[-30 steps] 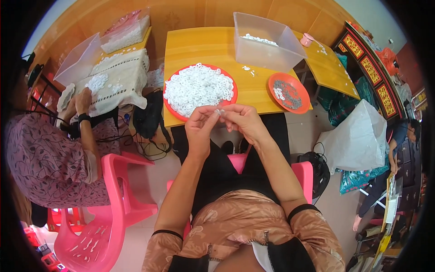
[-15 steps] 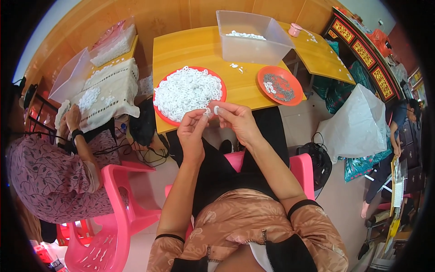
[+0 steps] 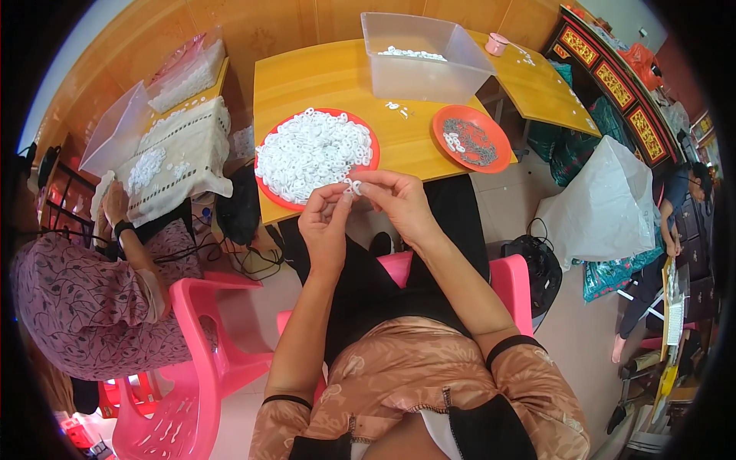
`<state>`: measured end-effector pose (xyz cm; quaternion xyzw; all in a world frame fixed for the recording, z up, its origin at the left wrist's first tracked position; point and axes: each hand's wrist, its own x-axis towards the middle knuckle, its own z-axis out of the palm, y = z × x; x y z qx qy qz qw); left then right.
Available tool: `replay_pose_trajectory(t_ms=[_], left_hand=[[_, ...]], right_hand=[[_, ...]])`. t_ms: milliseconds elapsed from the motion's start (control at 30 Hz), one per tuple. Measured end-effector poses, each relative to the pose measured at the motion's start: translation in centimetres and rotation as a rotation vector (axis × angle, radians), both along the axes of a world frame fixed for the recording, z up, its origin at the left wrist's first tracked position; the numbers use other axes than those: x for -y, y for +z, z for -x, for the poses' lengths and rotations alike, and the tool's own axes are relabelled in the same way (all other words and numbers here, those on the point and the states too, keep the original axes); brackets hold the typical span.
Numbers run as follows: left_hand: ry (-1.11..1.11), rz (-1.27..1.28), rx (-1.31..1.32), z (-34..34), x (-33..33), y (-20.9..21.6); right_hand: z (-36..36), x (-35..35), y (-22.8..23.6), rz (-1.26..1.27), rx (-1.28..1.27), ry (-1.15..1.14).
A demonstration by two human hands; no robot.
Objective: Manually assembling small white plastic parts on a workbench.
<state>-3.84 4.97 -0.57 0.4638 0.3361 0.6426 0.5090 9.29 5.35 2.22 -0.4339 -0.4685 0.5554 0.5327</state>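
Near the table's front edge, my left hand [image 3: 323, 224] and my right hand [image 3: 400, 205] meet fingertip to fingertip. Each pinches a small white ring-like plastic piece, and the two white pieces [image 3: 355, 186] touch or nearly touch; the fingers partly cover them. Just beyond my left hand, a round red tray [image 3: 375, 152] carries a heap of similar white rings [image 3: 310, 156]. To the right, an orange-red plate [image 3: 502, 129] holds small grey metal parts [image 3: 481, 153] and a few white pieces [image 3: 454, 142].
A clear plastic bin [image 3: 418, 80] with white pieces stands at the back of the yellow table [image 3: 307, 80]. Loose bits [image 3: 397, 109] lie before it. At left, a co-worker's hand [image 3: 115, 203] is by a cloth-covered table [image 3: 192, 138]. A white sack [image 3: 598, 203] sits at right.
My right hand has brought its white piece against or close to the one in my left hand; the gap between them has narrowed. The view has shifted slightly.
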Motion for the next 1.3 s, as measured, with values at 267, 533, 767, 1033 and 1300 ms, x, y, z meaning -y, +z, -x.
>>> replay_pose_trajectory(t_ms=[267, 533, 767, 1033, 1300], left_hand=[[0.028, -0.033, 0.024, -0.2, 0.3, 0.3], [-0.099, 0.032, 0.033, 0.5, -0.1, 0.4], [-0.368, 0.161, 0.032, 1.6, -1.0, -0.4], [-0.563, 0.062, 0.197, 1.5, -1.0, -0.5], [-0.457, 0.075, 0.080, 1.6, -0.5, -0.6]], right_hand=[[-0.2, 0.4, 0.6, -0.019, -0.017, -0.006], [-1.0, 1.0, 1.6, -0.040, 0.020, 0.040], [-1.1, 1.3, 2.1, -0.040, -0.073, 0.093], [-1.3, 2.0, 2.9, 0.068, -0.207, 0.129], [-1.2, 2.2, 3.1, 0.095, -0.252, 0.126]])
